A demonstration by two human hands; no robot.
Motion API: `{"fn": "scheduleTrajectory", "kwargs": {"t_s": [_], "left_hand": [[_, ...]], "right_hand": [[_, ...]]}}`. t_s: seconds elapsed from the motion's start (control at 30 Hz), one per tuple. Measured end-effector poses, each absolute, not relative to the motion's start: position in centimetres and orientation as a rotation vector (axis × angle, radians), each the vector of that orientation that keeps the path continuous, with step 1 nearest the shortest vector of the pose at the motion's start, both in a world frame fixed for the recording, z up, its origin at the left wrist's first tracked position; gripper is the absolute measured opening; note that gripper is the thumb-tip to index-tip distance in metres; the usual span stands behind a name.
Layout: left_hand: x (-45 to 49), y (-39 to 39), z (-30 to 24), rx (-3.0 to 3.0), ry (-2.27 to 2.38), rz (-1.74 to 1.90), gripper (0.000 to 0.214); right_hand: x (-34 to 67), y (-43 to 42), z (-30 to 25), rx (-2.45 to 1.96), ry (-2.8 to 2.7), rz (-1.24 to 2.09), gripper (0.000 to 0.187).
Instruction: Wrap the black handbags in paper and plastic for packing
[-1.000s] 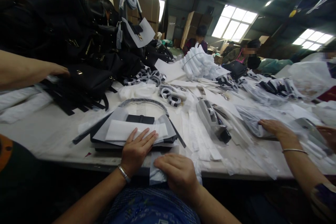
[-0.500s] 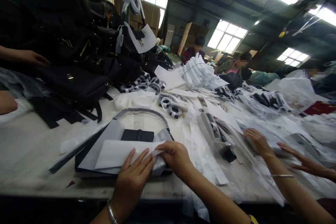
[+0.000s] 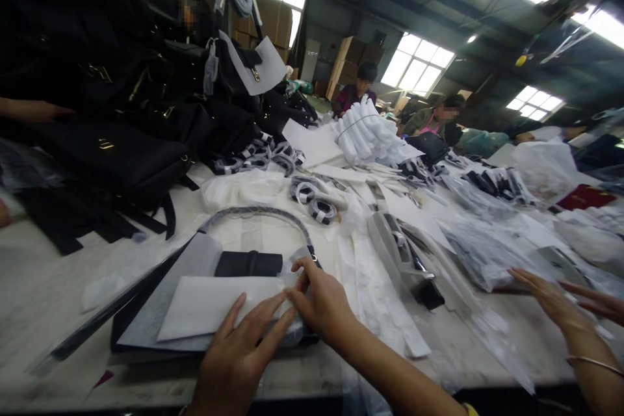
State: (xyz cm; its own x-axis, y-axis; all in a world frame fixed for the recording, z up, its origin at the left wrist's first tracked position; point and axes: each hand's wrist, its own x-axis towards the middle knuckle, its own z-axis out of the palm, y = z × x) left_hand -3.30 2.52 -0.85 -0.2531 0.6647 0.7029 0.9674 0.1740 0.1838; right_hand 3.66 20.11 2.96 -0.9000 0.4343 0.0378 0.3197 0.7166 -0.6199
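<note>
A black handbag (image 3: 119, 328) lies flat before me, with grey tissue paper (image 3: 188, 273) and a white foam sheet (image 3: 195, 302) over it. Its wrapped handle (image 3: 258, 211) arches away behind. A black strap piece (image 3: 248, 263) shows above the sheet. My left hand (image 3: 246, 344) rests on the foam sheet, fingers spread and stretched out. At the sheet's right end, my right hand (image 3: 322, 299) has bent fingers drawn together, thumb near the left fingertips. What those right fingers grip is hidden. A wrapped strap (image 3: 117, 302) runs along the bag's left side.
Black bags (image 3: 112, 149) are piled at the left. Coiled wrapped straps (image 3: 319, 208), bundled white rolls (image 3: 365, 130) and a tape dispenser (image 3: 404, 260) lie beyond and to the right. A co-worker's hands (image 3: 550, 299) handle a plastic-covered item (image 3: 487, 253) at the right.
My right hand no longer shows the thin flap it was pinching; its fingers are more arched. The view has shifted a little, and the co-worker's hand at the right has moved right and nearer.
</note>
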Motion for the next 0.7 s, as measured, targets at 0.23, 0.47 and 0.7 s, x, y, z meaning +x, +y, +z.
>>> {"fn": "scheduleTrajectory", "kwargs": {"t_s": [0.23,0.47,0.7], "left_hand": [[-3.6,2.4,-0.8,-1.628,-1.968,-0.727,0.044],[-4.0,2.1,-0.9,-1.727,-2.058,-0.497,0.041],[-6.5,1.8,-4.0,-1.855,-1.821,-0.427,0.049]], "right_hand": [[3.8,19.7,2.8,-0.642,-2.773,0.813,0.031],[2.4,20.3,3.2,-0.653,-2.779,0.751,0.032],[9.7,25.7,5.4,-0.539,-2.295,0.806,0.014]]}}
